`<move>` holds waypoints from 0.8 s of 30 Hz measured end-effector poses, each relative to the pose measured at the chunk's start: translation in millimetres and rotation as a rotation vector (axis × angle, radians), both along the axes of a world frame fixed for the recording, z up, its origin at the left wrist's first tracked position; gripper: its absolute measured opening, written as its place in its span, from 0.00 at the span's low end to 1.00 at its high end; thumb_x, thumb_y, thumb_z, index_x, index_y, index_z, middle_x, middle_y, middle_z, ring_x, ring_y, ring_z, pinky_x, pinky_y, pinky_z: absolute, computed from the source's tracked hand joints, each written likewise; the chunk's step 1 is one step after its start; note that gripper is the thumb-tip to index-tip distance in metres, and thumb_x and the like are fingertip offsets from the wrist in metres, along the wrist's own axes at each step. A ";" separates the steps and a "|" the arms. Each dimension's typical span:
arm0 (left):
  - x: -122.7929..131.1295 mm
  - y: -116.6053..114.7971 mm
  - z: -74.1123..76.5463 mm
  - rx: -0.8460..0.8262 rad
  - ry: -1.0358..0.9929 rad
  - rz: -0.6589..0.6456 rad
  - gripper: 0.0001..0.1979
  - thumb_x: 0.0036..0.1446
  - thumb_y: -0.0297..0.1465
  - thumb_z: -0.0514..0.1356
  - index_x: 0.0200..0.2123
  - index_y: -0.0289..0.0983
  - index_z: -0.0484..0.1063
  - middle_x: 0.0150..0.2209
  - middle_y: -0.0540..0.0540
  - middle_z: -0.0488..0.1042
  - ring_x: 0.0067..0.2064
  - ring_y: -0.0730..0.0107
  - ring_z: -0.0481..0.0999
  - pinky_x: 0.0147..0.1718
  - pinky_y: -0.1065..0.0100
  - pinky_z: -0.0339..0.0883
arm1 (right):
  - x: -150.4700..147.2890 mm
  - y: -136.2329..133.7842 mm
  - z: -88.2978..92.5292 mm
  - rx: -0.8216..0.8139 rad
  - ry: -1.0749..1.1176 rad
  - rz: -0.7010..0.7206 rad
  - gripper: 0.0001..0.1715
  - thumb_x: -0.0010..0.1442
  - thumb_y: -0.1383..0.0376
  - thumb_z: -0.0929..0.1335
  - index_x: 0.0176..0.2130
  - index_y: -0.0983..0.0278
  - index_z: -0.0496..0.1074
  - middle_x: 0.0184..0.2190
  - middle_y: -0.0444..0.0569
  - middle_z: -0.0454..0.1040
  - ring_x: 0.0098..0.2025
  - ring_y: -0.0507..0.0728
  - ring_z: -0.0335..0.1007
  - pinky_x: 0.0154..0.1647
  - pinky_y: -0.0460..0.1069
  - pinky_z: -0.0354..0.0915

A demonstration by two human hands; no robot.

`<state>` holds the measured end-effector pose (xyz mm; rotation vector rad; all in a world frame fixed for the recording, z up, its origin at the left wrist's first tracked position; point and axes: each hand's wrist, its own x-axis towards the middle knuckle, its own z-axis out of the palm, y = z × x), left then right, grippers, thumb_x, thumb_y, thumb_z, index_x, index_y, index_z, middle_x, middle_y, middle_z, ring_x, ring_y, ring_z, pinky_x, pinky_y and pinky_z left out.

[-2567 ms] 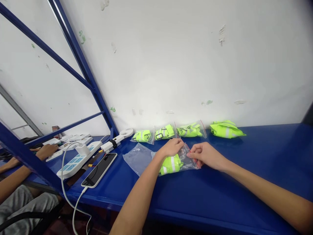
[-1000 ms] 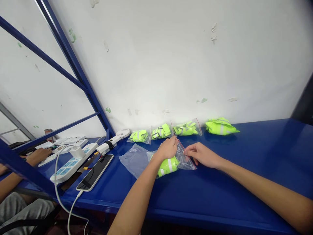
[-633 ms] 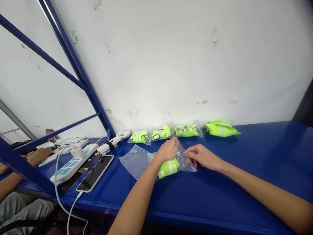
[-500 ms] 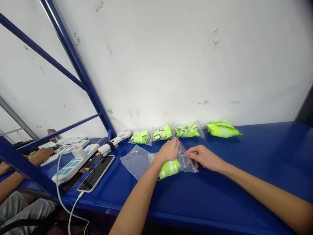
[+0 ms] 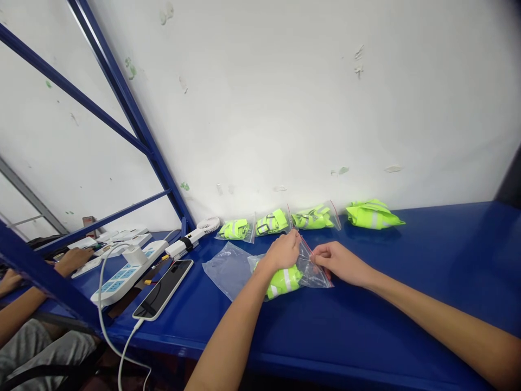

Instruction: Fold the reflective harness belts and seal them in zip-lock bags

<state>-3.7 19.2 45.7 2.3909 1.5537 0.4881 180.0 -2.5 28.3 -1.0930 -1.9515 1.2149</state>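
A clear zip bag [image 5: 312, 270] with a red strip along its mouth lies on the blue table. Inside it is a folded neon-yellow reflective vest [image 5: 285, 281]. My left hand [image 5: 285, 250] reaches over the vest, its fingers closed on the far end of the bag's red strip. On the right, my right hand [image 5: 341, 263] pinches the same strip nearer its middle, thumb and forefinger together. Under the bag's left side and my left forearm spreads a flat clear plastic bag [image 5: 228, 270], its right part hidden.
Along the wall lie several bagged vests [image 5: 272, 221] and a folded vest [image 5: 373, 214] at the right. To the left are a phone [image 5: 163, 290] on a cable, a power strip [image 5: 129, 274], a small fan [image 5: 194, 236] and a blue frame post [image 5: 136, 119]. Another person's hand [image 5: 74, 259] is beyond it.
The view has shifted slightly, so everything sits a little farther right. Both hands keep their hold on the bag's strip, with hardly any movement.
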 end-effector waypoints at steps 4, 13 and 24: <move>-1.0 1.7 -2.0 0.011 -0.002 -0.014 0.17 0.67 0.40 0.39 0.38 0.40 0.62 0.37 0.44 0.73 0.37 0.62 0.72 0.37 0.62 0.65 | -0.4 -2.3 5.8 -0.018 -0.064 -0.043 0.13 0.55 0.59 0.65 0.25 0.64 0.71 0.13 0.42 0.68 0.15 0.50 0.62 0.16 0.43 0.54; -2.0 4.3 -5.3 0.023 -0.004 -0.024 0.18 0.67 0.41 0.39 0.39 0.40 0.63 0.37 0.44 0.73 0.37 0.61 0.72 0.38 0.62 0.64 | 0.2 -3.5 7.0 -0.006 -0.048 -0.011 0.15 0.56 0.58 0.64 0.24 0.64 0.70 0.14 0.43 0.68 0.17 0.51 0.65 0.18 0.44 0.56; 0.4 0.5 -1.1 0.006 0.013 -0.006 0.18 0.67 0.41 0.38 0.39 0.40 0.62 0.37 0.43 0.73 0.38 0.60 0.72 0.37 0.62 0.64 | -2.3 -0.1 3.4 0.011 -0.026 -0.030 0.12 0.54 0.61 0.65 0.25 0.65 0.72 0.18 0.44 0.71 0.20 0.51 0.63 0.23 0.45 0.60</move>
